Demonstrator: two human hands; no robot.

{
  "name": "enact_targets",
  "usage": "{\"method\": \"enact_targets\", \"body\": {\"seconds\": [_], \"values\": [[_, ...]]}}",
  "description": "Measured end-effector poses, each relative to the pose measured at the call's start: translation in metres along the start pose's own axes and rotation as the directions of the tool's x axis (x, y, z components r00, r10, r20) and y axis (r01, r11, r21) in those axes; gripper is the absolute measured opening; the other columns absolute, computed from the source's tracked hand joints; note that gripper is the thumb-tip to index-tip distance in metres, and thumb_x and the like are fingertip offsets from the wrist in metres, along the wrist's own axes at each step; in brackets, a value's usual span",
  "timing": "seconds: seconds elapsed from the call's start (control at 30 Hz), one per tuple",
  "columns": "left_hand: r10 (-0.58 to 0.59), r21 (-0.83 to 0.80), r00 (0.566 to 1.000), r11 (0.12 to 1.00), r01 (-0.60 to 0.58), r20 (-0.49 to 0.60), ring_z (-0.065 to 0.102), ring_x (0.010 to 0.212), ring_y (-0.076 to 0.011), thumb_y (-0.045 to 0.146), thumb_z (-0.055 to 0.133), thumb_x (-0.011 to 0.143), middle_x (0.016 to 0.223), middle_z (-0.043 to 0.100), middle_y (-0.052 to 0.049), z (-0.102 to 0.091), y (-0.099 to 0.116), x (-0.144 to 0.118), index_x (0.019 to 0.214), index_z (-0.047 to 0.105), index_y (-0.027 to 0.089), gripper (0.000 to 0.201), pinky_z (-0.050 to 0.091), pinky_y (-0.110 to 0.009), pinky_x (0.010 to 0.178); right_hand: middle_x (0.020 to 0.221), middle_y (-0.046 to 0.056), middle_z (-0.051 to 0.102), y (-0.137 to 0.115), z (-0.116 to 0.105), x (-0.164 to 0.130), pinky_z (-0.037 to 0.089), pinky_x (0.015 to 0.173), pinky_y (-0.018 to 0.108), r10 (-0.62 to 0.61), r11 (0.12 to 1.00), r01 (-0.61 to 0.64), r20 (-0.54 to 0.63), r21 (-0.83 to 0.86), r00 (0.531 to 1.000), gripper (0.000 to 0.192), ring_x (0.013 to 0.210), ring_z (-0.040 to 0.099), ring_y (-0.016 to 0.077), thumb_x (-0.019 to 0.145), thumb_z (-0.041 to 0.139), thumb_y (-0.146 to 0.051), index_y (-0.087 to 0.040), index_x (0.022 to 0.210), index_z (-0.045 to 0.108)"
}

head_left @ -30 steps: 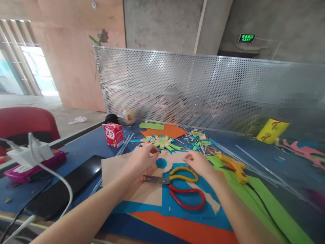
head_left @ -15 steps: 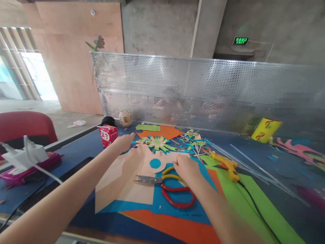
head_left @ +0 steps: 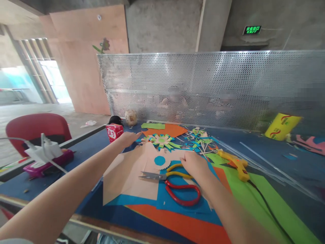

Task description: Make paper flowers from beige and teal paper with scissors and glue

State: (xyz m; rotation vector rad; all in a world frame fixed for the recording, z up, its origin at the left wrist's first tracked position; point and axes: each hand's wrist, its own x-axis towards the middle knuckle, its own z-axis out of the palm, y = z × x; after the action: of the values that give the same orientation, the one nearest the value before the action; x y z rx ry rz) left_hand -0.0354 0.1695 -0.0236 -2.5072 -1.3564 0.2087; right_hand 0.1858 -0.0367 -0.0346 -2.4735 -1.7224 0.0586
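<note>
My left hand (head_left: pixel 129 139) reaches over the table's far left part, its index finger stretched out beside the layered paper flower (head_left: pixel 162 140) in green, blue and peach. Its other fingers are mostly hidden. My right hand (head_left: pixel 194 162) is closed and low over the peach and blue paper; what its fingers hold, if anything, is hidden. Just left of it lies a peach paper disc with a cut edge and a blue centre (head_left: pixel 159 160). Scissors (head_left: pixel 166 177) with one yellow and one red handle lie open on the peach sheet (head_left: pixel 132 176) and blue sheet (head_left: pixel 182 196).
A yellow glue gun (head_left: pixel 237 164) with a black cord lies right on a green sheet (head_left: pixel 269 200), near clear glue sticks (head_left: pixel 264 164). Paper scraps (head_left: pixel 198 139) lie behind. A red box (head_left: pixel 114 132), power strip (head_left: pixel 48 159) and yellow roll (head_left: pixel 283 126) stand around. A perforated metal panel (head_left: pixel 152 84) borders the back.
The view has turned slightly left, so everything sits further right in the picture. Both hands keep nearly the same places over the paper, and the scissors have not moved on the sheets.
</note>
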Motion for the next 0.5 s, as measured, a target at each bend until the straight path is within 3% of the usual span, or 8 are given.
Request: {"method": "enact_targets", "body": {"seconds": [0.27, 0.43, 0.5], "values": [[-0.002, -0.005, 0.997, 1.000, 0.002, -0.071, 0.058, 0.095, -0.0196, 0.032, 0.052, 0.087, 0.113, 0.056, -0.009, 0.000, -0.002, -0.001, 0.115, 0.052, 0.015, 0.033, 0.050, -0.040, 0.079, 0.096, 0.014, 0.068, 0.000, -0.001, -0.001, 0.046, 0.065, 0.029, -0.007, 1.000, 0.007, 0.003, -0.009, 1.000, 0.027, 0.090, 0.065, 0.0254, 0.088, 0.042, -0.030, -0.016, 0.097, 0.064], [-0.018, -0.005, 0.986, 1.000, 0.018, -0.166, 0.061, 0.087, -0.0204, 0.020, 0.046, 0.089, 0.098, 0.062, -0.013, -0.022, -0.016, 0.006, 0.121, 0.047, 0.009, 0.034, 0.050, -0.036, 0.077, 0.100, 0.015, 0.067, 0.000, -0.002, -0.001, 0.047, 0.066, 0.031, -0.006, 1.000, 0.006, 0.012, -0.003, 1.000, 0.028, 0.089, 0.065, 0.0264, 0.088, 0.041, -0.029, -0.016, 0.098, 0.064], [-0.014, 0.011, 0.983, 1.000, 0.017, -0.182, 0.060, 0.091, -0.0206, 0.024, 0.047, 0.089, 0.104, 0.060, -0.011, -0.029, -0.022, 0.009, 0.119, 0.049, 0.011, 0.033, 0.050, -0.038, 0.079, 0.101, 0.015, 0.067, 0.000, -0.002, -0.001, 0.046, 0.068, 0.032, -0.002, 1.000, 0.002, 0.013, 0.002, 1.000, 0.027, 0.090, 0.065, 0.0271, 0.088, 0.042, -0.030, -0.016, 0.098, 0.064]]}}
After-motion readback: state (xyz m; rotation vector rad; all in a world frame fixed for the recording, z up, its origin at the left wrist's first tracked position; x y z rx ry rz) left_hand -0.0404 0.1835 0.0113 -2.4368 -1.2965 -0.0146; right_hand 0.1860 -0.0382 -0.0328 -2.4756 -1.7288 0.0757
